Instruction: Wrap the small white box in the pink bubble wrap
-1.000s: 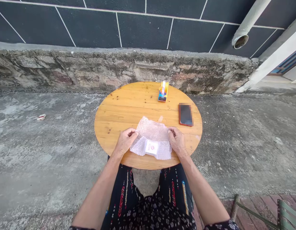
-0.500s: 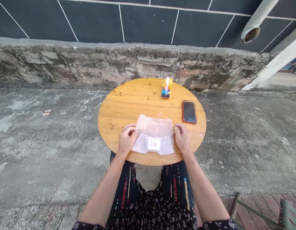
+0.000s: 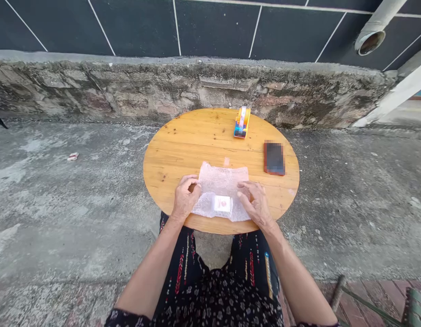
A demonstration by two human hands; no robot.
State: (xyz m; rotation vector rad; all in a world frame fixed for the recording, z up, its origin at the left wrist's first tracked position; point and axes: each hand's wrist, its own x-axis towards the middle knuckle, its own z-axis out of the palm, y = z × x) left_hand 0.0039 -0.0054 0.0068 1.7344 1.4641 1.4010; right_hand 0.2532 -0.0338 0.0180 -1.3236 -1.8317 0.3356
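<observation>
A sheet of clear bubble wrap lies on the round wooden table close to its near edge. On the wrap's lower part sits a small white box with a reddish mark; a fold of the wrap seems to lie over it. At the sheet's left edge my left hand has its thumb and forefinger closed together on the plastic. My right hand rests over the right side of the wrap, thumb and fingers apart, beside the box.
A yellow and blue tape dispenser stands at the table's far side. A phone with a red edge lies to the right. A small bit of tape is on the wood beyond the wrap. Behind runs a stone wall base.
My right hand has moved left from beside the wrap onto its right side, and its fingers have opened. My left hand stays at the left edge. The view has shifted slightly.
</observation>
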